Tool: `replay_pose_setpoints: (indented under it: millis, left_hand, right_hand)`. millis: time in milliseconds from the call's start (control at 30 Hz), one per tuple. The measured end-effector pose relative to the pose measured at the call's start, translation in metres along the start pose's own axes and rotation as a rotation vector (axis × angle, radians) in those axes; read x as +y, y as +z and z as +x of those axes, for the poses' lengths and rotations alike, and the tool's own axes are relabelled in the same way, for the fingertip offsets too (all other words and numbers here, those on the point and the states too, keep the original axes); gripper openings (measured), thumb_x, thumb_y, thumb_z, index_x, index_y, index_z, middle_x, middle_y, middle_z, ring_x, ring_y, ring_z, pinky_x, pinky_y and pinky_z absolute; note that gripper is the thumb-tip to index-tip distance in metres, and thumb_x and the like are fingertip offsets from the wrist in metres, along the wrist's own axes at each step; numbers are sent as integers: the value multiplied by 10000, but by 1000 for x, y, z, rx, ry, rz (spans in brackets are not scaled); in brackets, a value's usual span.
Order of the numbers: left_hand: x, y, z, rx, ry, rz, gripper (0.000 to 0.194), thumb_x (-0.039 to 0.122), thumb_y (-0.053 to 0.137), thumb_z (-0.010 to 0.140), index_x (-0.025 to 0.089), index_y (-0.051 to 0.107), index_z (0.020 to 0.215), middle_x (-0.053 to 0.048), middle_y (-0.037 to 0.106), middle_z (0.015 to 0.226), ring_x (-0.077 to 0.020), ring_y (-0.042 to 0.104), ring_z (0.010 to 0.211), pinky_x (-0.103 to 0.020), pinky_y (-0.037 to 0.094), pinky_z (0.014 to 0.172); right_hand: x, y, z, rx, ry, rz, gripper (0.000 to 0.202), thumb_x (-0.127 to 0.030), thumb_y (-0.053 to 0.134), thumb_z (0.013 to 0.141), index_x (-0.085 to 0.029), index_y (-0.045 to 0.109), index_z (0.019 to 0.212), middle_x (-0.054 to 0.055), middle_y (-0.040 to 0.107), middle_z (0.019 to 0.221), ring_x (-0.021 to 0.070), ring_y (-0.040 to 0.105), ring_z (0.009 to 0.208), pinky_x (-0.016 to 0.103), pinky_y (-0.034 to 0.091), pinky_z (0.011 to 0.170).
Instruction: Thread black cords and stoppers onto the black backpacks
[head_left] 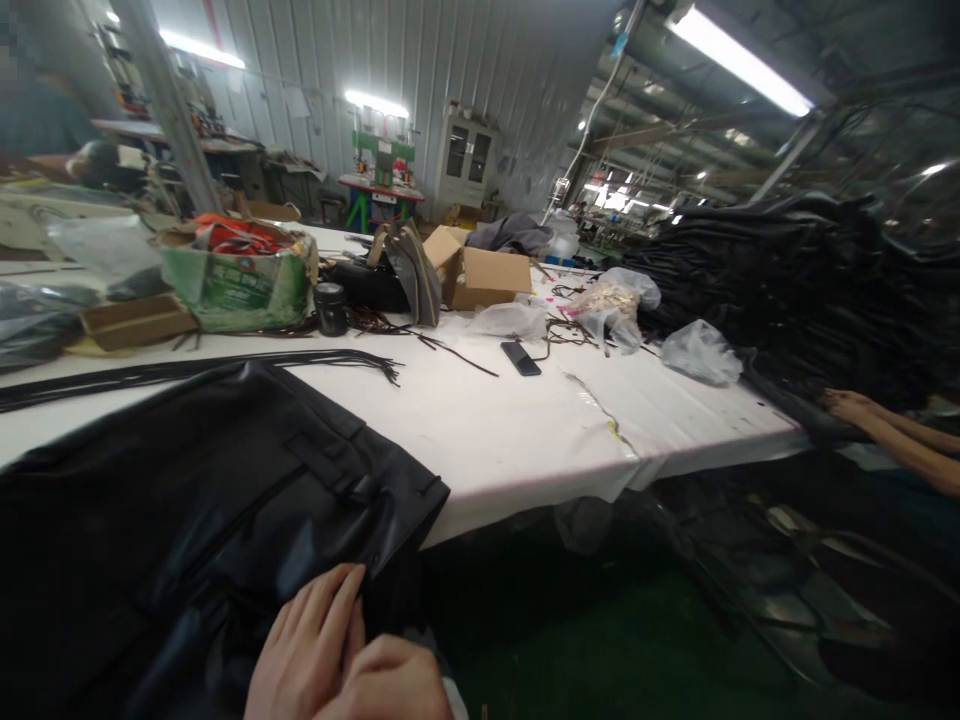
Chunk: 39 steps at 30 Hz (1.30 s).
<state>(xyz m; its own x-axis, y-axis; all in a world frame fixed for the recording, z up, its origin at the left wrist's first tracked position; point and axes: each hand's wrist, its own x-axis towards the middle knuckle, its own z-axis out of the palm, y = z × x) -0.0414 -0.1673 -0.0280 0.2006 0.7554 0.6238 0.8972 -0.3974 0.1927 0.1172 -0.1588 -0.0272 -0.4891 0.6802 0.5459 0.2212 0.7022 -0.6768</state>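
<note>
A large black leather-like piece (247,500) with a seam and a strap-like loop spreads over the left front of the white-covered table, its corner reaching over the edge. My left hand (307,625) has its fingers pressed together on the near edge of this piece, gripping it. Close beside it, partly cut off by the bottom of the view, my right hand (394,680) is curled closed. Its fingertips are hidden, so what it pinches cannot be made out. Behind the black piece lies a bundle of thin black cords (330,362).
On the white tabletop (465,430) are a phone (520,358), a black jar (331,308), a green bag (236,285), a cardboard box (491,277) and plastic bags (701,352). A dark heap (787,285) fills the right, where another person's hands (851,408) touch black material.
</note>
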Motion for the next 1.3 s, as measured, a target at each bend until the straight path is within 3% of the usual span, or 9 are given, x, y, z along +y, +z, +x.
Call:
replay_pose_setpoints:
  millis: [100,233,333,467,633,933,1067,1200,1300]
  left_hand:
    - [7,-11,14,18,-3,36,326,153,499,1097,132,690,1360,-132,782,1263,-260,756,1122,-374,599,944]
    - [19,-1,17,52,-74,46,238,86,567,1094,133,703,1284,-104,776,1185,-236,738,1043,-380,575,943]
    - [23,9,11,62,-101,1,324,23,577,1068,136,689,1350,-112,765,1261,-238,730,1127,-381,579,1007]
    - [27,12,11,87,-123,-50,381,-23,596,1038,142,688,1369,-117,766,1307,-240,730,1184,-394,595,1063]
    - [29,9,15,107,-96,-50,392,-45,584,1035,116,687,1378,-129,765,1382,-253,718,1259,-406,605,1091]
    - [36,15,8,100,-135,-89,426,-21,550,1044,130,683,1419,-119,744,1457,-258,711,1299,-424,625,1118]
    - [40,17,14,130,-321,-289,328,125,657,1080,198,694,1398,-77,765,1401,-222,732,1272,-372,624,1130]
    - [34,19,22,180,-607,-509,316,231,671,1102,239,708,1416,-42,793,1248,-171,782,1107,-254,651,960]
    - [30,20,30,123,-637,-614,235,210,646,1105,250,797,1280,-35,770,1130,-162,766,1012,-243,617,885]
  right_hand:
    - [1,-32,-1,173,3,121,224,-451,630,1125,-333,766,1259,-21,810,850,188,745,668,322,584,697]
    - [17,-52,0,256,300,136,135,-316,682,1078,-267,806,1099,19,767,856,193,731,721,281,558,662]
    - [32,-51,-3,239,445,119,186,-342,672,1085,-243,819,1031,33,779,885,204,749,769,278,573,690]
    - [45,-43,2,202,471,95,212,-330,675,1073,-230,850,1007,57,794,916,226,766,809,303,587,718]
    - [46,-37,15,207,430,180,209,-291,681,1069,-255,883,1110,69,812,980,238,782,874,322,615,790]
    - [43,-33,14,181,572,319,231,-361,700,1063,-215,875,1031,41,766,889,222,721,828,302,574,767]
    - [43,-31,19,186,582,355,215,-331,698,1055,-211,877,1057,47,780,941,227,741,871,293,581,799]
    - [44,-28,20,192,572,371,216,-331,708,1057,-211,884,1096,72,804,1051,237,764,929,286,598,826]
    - [49,-27,17,191,558,342,216,-304,696,1064,-211,882,1124,79,812,1097,238,770,967,286,607,868]
